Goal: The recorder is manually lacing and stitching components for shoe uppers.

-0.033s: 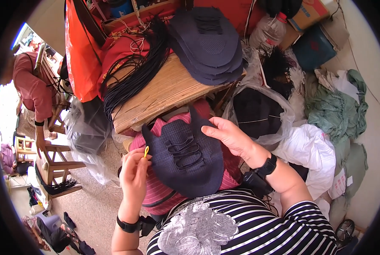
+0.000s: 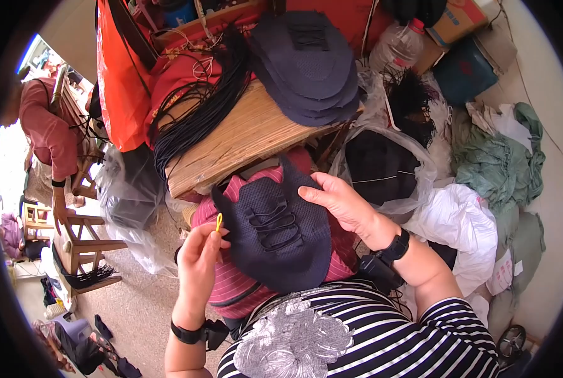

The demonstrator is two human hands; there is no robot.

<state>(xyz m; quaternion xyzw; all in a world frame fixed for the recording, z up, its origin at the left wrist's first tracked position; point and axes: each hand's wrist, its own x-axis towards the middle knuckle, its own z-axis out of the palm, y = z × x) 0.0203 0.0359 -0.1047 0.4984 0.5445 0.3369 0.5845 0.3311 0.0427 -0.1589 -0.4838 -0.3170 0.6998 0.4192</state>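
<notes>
A dark navy shoe upper (image 2: 284, 264) of textured fabric lies over my lap, its two pointed ends toward the bench. Black lace (image 2: 272, 227) zigzags across its middle. My right hand (image 2: 346, 203) grips its right edge, thumb on top and fingers underneath. At the left edge, my left hand (image 2: 199, 249) is closed in a pinch around a small yellow looped tool (image 2: 219, 222); the loop sticks up from the fingertips, and its lower part is hidden in them. Red striped cloth (image 2: 231, 293) lies beneath the upper.
A wooden bench (image 2: 231, 142) ahead bears a stack of dark uppers (image 2: 319, 69) and a bundle of black laces (image 2: 199, 116). On the right are a plastic bag of black pieces (image 2: 382, 167) and white sacks (image 2: 452, 220). Another person (image 2: 48, 126) leans over a wooden stool (image 2: 80, 242) at left.
My left hand and the yellow looped tool have shifted very slightly, the loop now a little higher. My right hand keeps its grip on the shoe upper.
</notes>
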